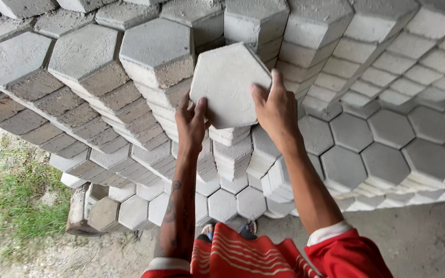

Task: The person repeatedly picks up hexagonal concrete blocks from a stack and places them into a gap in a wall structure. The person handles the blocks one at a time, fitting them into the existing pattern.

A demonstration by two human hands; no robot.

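From my head camera, looking down, I have one pale grey hexagonal paver (228, 85) lifted up on edge between my two hands, its flat face turned toward me. My left hand (191, 122) is closed on its lower left edge, thumb over the front face, and my right hand (276, 110) clamps its right edge, fingers curled behind and thumb along the side. The paver sits just in front of the stacked pavers (155, 77), a big wall of leaning columns of the same hexagonal blocks, far too many for me to count, filling the whole upper frame from left to right. The blocks on the left look darker and rougher along their sides; those on the right (382, 159) show flat grey faces in a honeycomb pattern. I see no packages, labels or signs anywhere. Below the stacks, a wooden beam (76, 213) lies under the lowest row at the left, beside a patch of grass (11, 195). Bare concrete ground (418, 237) lies at the right. My red striped shorts (243, 257) and red sleeve (348, 255) fill the bottom edge.
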